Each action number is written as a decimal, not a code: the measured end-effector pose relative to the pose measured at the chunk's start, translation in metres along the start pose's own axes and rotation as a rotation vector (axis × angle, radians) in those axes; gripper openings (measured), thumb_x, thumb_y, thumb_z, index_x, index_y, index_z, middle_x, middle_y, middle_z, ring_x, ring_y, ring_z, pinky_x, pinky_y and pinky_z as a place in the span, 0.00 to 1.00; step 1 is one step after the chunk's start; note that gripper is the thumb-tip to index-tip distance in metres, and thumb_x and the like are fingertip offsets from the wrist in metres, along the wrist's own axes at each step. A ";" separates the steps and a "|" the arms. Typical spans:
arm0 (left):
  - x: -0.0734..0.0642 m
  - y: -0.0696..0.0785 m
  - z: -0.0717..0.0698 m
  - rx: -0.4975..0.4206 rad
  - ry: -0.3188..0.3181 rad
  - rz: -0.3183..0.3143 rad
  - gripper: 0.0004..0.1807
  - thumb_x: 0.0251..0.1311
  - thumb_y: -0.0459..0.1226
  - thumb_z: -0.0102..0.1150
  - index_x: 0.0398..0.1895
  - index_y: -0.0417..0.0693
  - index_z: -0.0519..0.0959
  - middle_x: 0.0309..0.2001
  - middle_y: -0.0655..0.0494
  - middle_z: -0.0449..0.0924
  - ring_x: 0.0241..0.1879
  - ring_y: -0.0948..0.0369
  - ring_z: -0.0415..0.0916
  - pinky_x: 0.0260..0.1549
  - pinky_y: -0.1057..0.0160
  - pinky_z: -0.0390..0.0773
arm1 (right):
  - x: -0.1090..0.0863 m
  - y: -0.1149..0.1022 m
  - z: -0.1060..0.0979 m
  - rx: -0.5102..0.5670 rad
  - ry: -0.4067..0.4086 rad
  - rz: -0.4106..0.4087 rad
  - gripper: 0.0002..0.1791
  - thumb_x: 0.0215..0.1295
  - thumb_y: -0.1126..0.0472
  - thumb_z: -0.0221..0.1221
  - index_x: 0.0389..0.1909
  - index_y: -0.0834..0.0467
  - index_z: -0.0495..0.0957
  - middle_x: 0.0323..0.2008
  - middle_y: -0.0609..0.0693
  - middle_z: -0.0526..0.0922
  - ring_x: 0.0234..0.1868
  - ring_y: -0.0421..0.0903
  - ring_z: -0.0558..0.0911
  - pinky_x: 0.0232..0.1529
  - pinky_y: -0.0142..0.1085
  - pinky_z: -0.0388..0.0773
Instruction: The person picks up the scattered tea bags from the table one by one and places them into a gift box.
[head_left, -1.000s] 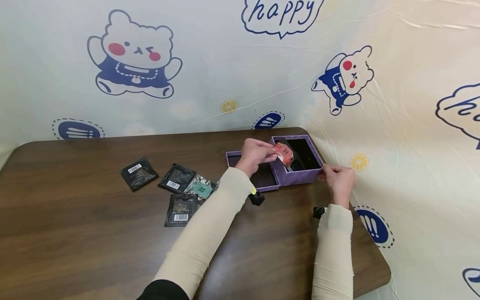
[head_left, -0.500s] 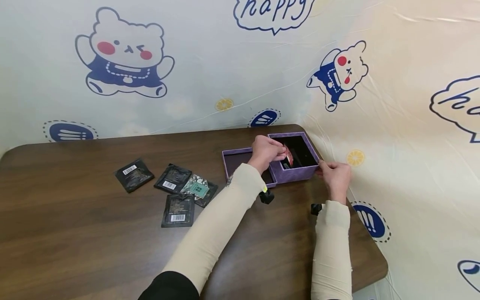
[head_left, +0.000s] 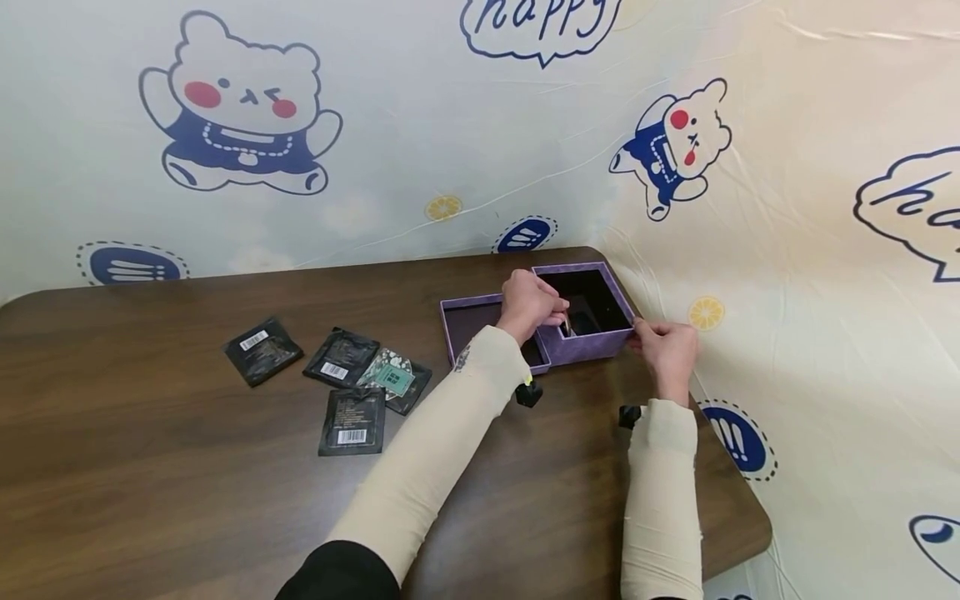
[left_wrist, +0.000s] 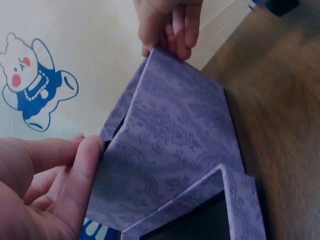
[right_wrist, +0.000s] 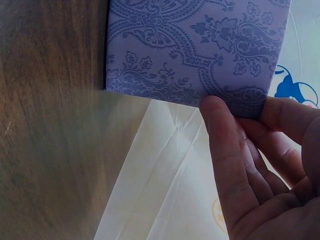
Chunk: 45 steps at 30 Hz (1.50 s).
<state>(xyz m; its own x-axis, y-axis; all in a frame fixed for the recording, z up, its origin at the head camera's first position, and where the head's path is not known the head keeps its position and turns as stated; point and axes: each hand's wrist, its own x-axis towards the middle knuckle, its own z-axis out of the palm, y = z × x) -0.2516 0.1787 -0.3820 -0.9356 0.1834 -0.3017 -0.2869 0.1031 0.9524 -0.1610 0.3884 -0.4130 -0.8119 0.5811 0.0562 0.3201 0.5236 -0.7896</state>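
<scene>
The left hand (head_left: 531, 307) is at the left end of the purple box (head_left: 592, 347), thumb and forefinger pinched together; they seem to hold a packet (head_left: 567, 326), though only a small sliver shows inside the rim — the rest is hidden. The right hand (head_left: 667, 354) grips the box by its near right corner. To do this well, that grip should be firm but light, so the box neither slides nor bows, and the packet is best laid flat and clear of the rim before the pinch loosens. The lid (head_left: 471, 317) sits just beside the box under the left wrist — a low arm could nudge it. Other packets (head_left: 263, 352) lie leftward on the table (head_left: 225, 500).
</scene>
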 end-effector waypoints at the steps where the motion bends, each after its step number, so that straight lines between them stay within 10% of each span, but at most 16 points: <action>1: 0.000 -0.001 -0.001 0.004 0.000 0.000 0.06 0.49 0.24 0.75 0.27 0.35 0.85 0.21 0.48 0.84 0.18 0.57 0.84 0.20 0.65 0.84 | 0.000 0.000 0.001 0.004 0.000 0.001 0.19 0.69 0.52 0.64 0.42 0.67 0.88 0.31 0.62 0.87 0.20 0.37 0.85 0.25 0.23 0.81; 18: -0.019 0.005 -0.057 -0.046 -0.054 0.127 0.05 0.53 0.25 0.74 0.33 0.33 0.87 0.28 0.45 0.86 0.23 0.56 0.85 0.32 0.55 0.87 | -0.003 -0.003 0.008 0.046 -0.011 0.016 0.19 0.68 0.52 0.65 0.42 0.67 0.88 0.33 0.64 0.87 0.20 0.36 0.85 0.25 0.24 0.81; 34: -0.039 -0.012 -0.237 0.040 0.056 0.086 0.16 0.60 0.28 0.69 0.50 0.27 0.81 0.45 0.35 0.84 0.33 0.54 0.87 0.40 0.57 0.86 | 0.000 -0.004 -0.003 0.037 -0.034 0.043 0.22 0.70 0.51 0.62 0.47 0.68 0.85 0.37 0.65 0.86 0.20 0.32 0.83 0.29 0.27 0.84; 45: -0.061 -0.035 -0.305 0.184 0.152 0.091 0.21 0.64 0.35 0.68 0.55 0.30 0.79 0.46 0.41 0.84 0.33 0.62 0.86 0.37 0.64 0.86 | -0.003 -0.004 -0.001 0.001 -0.008 -0.002 0.22 0.70 0.50 0.62 0.44 0.68 0.87 0.34 0.65 0.86 0.17 0.30 0.82 0.22 0.22 0.78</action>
<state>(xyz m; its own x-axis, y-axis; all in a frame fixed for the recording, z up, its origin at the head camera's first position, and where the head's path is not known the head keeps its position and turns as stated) -0.2471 -0.1340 -0.3831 -0.9800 0.0522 -0.1922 -0.1712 0.2720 0.9469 -0.1593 0.3854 -0.4092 -0.8164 0.5750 0.0530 0.3178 0.5241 -0.7901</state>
